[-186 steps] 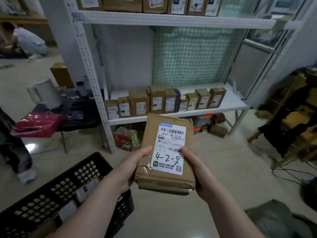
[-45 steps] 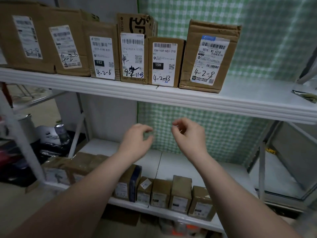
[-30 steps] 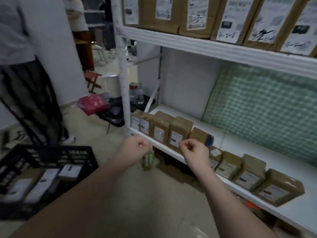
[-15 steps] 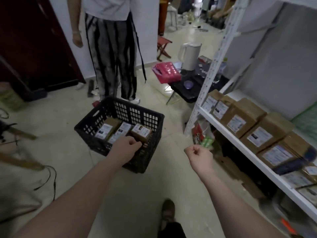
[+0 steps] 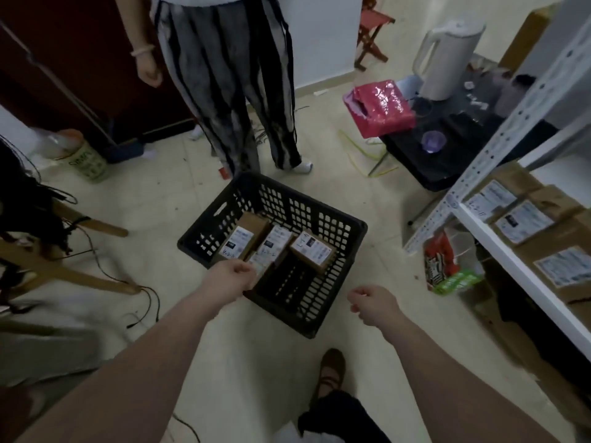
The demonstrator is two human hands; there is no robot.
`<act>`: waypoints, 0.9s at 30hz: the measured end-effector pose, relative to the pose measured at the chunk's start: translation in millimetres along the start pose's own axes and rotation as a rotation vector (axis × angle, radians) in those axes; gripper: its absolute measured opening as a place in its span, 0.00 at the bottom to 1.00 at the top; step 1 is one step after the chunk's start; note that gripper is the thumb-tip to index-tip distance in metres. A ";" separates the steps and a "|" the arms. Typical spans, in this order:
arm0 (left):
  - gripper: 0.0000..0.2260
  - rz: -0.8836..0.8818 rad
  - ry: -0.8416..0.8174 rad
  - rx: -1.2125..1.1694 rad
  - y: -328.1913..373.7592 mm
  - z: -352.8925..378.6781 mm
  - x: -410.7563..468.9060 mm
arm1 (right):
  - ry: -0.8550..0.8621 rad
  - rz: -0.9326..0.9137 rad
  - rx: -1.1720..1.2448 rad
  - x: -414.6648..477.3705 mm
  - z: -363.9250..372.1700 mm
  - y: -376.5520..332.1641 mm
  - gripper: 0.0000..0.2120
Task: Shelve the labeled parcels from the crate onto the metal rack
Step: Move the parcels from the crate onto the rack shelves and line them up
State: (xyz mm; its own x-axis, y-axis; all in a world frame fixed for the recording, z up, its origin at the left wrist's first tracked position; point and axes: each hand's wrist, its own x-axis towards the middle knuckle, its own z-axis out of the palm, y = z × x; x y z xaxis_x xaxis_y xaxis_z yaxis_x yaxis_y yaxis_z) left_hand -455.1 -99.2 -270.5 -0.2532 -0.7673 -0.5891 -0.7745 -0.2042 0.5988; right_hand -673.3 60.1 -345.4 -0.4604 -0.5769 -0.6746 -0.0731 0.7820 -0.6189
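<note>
counting three parcels [image 5: 311, 251], one crate [image 5: 307, 314]; left hand [image 5: 230, 278] fingers curled, grip unclear; right hand [image 5: 372, 303] curled, empty.

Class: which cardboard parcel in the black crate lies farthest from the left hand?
The rightmost cardboard parcel, turned askew, lying well clear of the left hand.

Pale tiled floor [image 5: 166, 199], loose cables [image 5: 153, 298] at left. Dark red-brown door [image 5: 48, 59], white wall [image 5: 319, 36] behind. Red folding stool [image 5: 374, 19]; low black counter [image 5: 463, 135] under white kettle [image 5: 447, 55] and pink bag [image 5: 383, 107].
</note>
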 end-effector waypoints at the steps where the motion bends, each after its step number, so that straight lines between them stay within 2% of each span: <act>1: 0.04 -0.017 -0.001 0.018 4.0 -1.9 13.8 | -0.026 0.017 -0.011 10.3 -3.2 -5.0 0.08; 7: 0.08 -0.051 -0.038 0.103 12.8 2.4 76.7 | -0.042 0.064 -0.147 65.3 -19.3 -27.4 0.04; 14: 0.14 -0.117 -0.144 0.242 -3.8 -11.3 139.7 | -0.027 0.209 -0.090 93.3 2.5 -38.7 0.04; 21: 0.18 0.030 -0.254 0.499 -18.9 -52.7 230.7 | 0.089 0.332 -0.044 114.4 57.9 -66.0 0.05; 24: 0.19 0.100 -0.327 0.634 -32.9 -80.3 276.2 | 0.166 0.394 -0.002 120.8 99.1 -86.9 0.09; 27: 0.18 0.187 -0.325 0.806 -47.0 -108.5 312.6 | 0.148 0.467 0.070 129.2 151.4 -106.0 0.09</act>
State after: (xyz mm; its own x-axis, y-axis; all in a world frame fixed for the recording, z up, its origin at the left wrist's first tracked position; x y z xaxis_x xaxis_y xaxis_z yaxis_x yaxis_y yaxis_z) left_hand -435.0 -395.4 -423.9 -0.4732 -0.5099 -0.7184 -0.8458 0.4910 0.2086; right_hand -591.2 -133.0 -427.8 -0.5508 -0.1249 -0.8252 0.2281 0.9286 -0.2928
